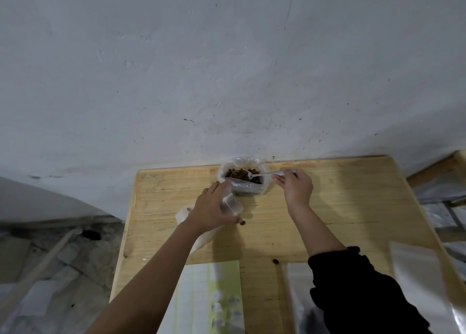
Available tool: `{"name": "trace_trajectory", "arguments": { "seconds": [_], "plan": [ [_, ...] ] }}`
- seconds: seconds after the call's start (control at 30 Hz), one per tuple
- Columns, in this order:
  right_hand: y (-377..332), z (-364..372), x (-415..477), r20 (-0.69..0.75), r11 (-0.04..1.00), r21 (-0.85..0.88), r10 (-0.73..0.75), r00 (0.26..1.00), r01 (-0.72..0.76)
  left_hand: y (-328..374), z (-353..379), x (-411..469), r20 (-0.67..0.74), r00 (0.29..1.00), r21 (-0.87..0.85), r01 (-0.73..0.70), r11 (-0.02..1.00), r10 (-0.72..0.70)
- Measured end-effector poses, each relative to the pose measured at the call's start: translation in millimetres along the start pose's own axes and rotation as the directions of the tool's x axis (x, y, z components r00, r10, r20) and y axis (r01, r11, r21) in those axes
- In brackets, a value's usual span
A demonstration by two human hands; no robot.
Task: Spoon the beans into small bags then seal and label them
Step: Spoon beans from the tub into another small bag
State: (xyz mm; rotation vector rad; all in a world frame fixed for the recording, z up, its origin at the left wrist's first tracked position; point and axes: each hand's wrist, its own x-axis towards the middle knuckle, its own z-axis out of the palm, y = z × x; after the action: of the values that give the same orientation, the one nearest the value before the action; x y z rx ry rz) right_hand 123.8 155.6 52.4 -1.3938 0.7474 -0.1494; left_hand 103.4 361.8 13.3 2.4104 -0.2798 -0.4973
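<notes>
Just below the frame's centre, the right hand [297, 187] is pinching the handle of a clear plastic spoon [263, 174], whose bowl is lying over the dark brown beans [237, 174] inside a large open clear plastic bag [245, 187] at the pale wooden bench's [340, 207] far edge. Lower left of it, the left hand [210, 208] is gripping a small clear plastic bag [231, 203], fingers curled round it, just beside the large one.

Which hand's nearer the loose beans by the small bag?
Left. Left hand, holding the small bag, almost touches the loose beans; right hand holds the spoon farther back.
</notes>
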Motion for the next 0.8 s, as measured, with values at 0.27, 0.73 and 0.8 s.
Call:
{"name": "trace_trajectory", "arguments": {
  "seconds": [0.27,0.73,0.8],
  "plan": [
    [-22.9,-21.2,-0.4,-0.061,0.993,0.078,-0.087,0.994,0.092,0.6,-2.2,2.0,-0.010,1.000,-0.024,0.025,0.999,-0.025],
    [-20.7,-19.2,-19.1,0.074,0.952,-0.002,-0.306,0.949,0.307,6.5,-6.0,-4.0,-0.037,0.999,-0.093,0.012,0.996,-0.016],
    [-18.8,-16.7,-14.6,0.062,0.949,0.005,-0.316,0.947,0.316,5.8,-5.8,-3.7,-0.044,0.999,-0.084,0.009,0.996,-0.013]
  ]
}}
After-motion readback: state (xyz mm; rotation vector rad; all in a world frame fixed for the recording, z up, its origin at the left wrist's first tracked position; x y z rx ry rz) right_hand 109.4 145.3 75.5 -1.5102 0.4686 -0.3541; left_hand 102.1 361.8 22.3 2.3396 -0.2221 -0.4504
